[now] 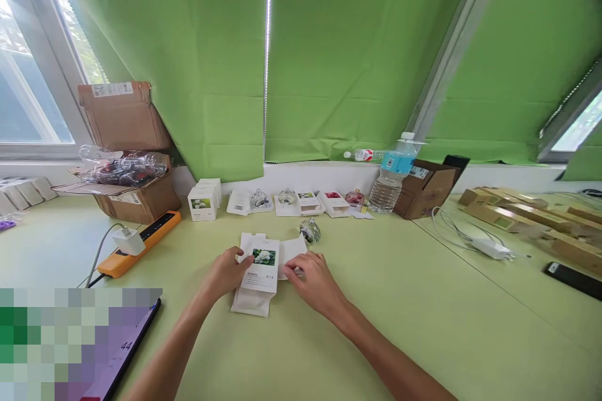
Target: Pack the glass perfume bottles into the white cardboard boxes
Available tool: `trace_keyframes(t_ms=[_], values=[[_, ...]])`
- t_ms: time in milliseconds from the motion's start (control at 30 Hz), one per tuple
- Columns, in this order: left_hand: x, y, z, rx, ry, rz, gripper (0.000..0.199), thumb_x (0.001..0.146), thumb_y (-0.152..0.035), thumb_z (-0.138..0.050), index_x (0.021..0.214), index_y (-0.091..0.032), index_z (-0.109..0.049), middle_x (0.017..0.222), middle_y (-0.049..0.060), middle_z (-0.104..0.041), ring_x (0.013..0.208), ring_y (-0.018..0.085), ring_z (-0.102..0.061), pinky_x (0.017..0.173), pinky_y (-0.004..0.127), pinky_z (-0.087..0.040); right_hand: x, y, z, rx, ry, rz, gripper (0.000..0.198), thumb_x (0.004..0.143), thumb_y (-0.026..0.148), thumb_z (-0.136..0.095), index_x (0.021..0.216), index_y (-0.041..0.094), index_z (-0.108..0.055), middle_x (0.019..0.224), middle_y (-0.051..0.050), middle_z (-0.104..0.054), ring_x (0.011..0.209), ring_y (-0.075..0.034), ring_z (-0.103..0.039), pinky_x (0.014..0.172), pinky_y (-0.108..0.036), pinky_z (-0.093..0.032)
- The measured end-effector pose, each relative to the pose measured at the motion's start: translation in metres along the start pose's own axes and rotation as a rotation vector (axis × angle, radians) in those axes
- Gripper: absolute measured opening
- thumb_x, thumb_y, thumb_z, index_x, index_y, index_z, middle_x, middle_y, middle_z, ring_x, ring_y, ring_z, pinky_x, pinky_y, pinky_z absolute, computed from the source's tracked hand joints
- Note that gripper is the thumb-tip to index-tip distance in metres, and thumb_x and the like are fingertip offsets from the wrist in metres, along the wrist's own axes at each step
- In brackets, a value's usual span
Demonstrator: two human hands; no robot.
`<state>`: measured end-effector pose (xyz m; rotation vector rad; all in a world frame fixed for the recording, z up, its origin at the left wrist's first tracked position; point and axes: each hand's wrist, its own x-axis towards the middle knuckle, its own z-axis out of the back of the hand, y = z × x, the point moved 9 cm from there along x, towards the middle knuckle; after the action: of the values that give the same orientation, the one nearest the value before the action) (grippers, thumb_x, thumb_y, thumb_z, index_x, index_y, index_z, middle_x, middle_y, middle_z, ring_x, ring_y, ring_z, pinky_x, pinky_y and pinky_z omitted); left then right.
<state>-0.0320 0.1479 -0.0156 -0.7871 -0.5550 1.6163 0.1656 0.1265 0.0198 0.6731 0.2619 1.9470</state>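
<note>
A flat white carton (263, 267) printed with a white-flower picture lies on the table in front of me. My left hand (228, 274) grips its left edge, thumb on top. Below the carton sticks out a whitish packet (251, 302). At the carton's right side is a white paper panel (292, 249); whether it belongs to the carton I cannot tell. Over this panel my right hand (314, 279) is closed, thumb and forefinger together; what they pinch, if anything, is hidden. Just beyond stands a clear glass ornament (310, 231), near the panel's top corner.
Behind are stacked white boxes (203, 200), more glass ornaments (354, 198) with cards, and a large water bottle (394, 172). An orange power strip (150, 241) and a tablet (126, 351) lie left. Rightward are a charger (491, 249), brown cartons (508, 216) and a black phone-like object (574, 279).
</note>
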Motion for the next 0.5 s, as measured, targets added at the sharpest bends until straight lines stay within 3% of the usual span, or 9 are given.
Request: trace_keyframes(t_ms=[167, 300, 500], values=[[-0.006, 0.0, -0.01, -0.092, 0.086, 0.039, 0.043, 0.076, -0.053, -0.052, 0.095, -0.015, -0.06, 0.064, 0.004, -0.063, 0.041, 0.015, -0.05, 0.041, 0.026, -0.038, -0.004, 0.01, -0.005, 0.011, -0.043, 0.026, 0.025, 0.088, 0.039, -0.052, 0.082, 0.024, -0.071, 0.091, -0.001, -0.071, 0.097, -0.021, -0.056, 0.098, -0.043, -0.023], [-0.01, -0.002, -0.013, -0.188, 0.127, 0.058, 0.041, 0.073, -0.056, -0.054, 0.083, -0.016, -0.059, 0.066, 0.004, -0.061, 0.047, 0.015, -0.052, 0.04, 0.025, -0.042, -0.006, 0.008, -0.013, 0.038, -0.045, 0.031, 0.024, 0.086, 0.04, -0.055, 0.077, 0.024, -0.071, 0.094, 0.0, -0.071, 0.109, -0.024, -0.053, 0.108, -0.048, -0.007], [-0.009, 0.0, -0.012, -0.283, 0.159, 0.083, 0.05, 0.069, -0.064, -0.056, 0.083, -0.016, -0.059, 0.079, 0.009, -0.064, 0.058, 0.019, -0.058, 0.044, 0.029, -0.047, -0.005, 0.009, -0.013, 0.098, -0.039, 0.027, 0.021, 0.086, 0.039, -0.055, 0.086, 0.027, -0.072, 0.1, -0.001, -0.07, 0.117, -0.025, -0.049, 0.11, -0.049, -0.005]])
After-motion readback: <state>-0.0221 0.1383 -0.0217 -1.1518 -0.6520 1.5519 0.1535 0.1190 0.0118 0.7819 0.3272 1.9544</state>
